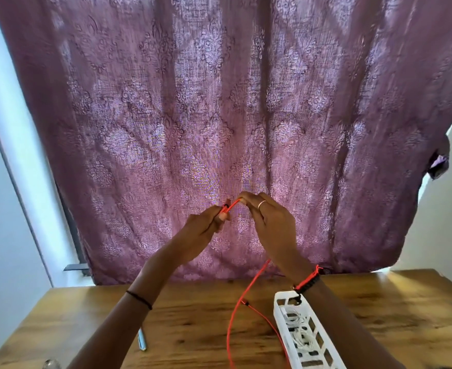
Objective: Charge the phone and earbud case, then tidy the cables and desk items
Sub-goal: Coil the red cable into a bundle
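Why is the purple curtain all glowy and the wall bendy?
Head view: light shines through the curtain from behind, so its middle glows; the wide lens curves the wall edge at the left; a sunny patch glares on the table, far right.

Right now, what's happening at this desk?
A person holds an orange cable up in front of the purple curtain. The left hand and right hand each pinch it close together near one end. The rest hangs down to the wooden table and runs out of frame. A white basket beside the right forearm holds white cables. No phone or earbud case is in view.
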